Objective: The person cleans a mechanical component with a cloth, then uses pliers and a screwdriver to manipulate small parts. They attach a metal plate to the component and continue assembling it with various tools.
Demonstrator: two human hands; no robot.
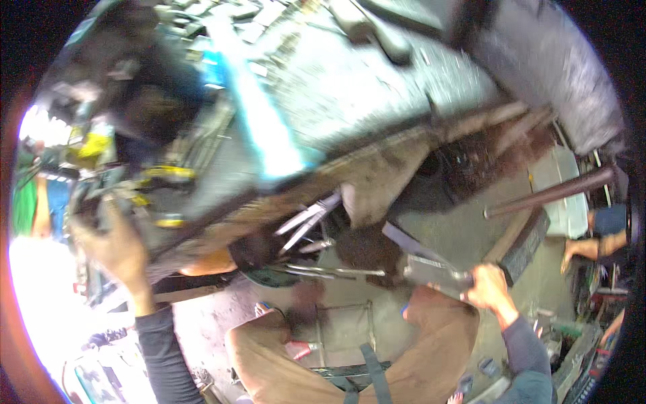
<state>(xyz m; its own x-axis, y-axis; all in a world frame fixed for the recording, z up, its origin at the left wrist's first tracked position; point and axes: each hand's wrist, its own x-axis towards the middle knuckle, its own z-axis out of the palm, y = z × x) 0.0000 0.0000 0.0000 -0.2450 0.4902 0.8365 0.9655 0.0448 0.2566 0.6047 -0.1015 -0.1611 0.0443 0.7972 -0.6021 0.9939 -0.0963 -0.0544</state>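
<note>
My left hand (121,252) reaches up to the left end of a dark workbench (377,145). Its fingers look spread beside tools with yellow parts (168,173), and I make out nothing in its grasp; motion blurs it. Low on the right, my right hand (490,289) is closed round the end of a dark, flat rectangular metal piece (434,271). The piece is held level above my right knee. A narrow grey strip (412,241) shows just beyond it; whether the two are joined I cannot tell.
A bright bluish strip (262,128) crosses the bench top, with many small metal pieces (259,20) at the back. Metal rods (313,222) jut out below the bench edge. A brown bar (548,193) stands at right, near another person's hand (580,253). Someone in green (25,198) is far left.
</note>
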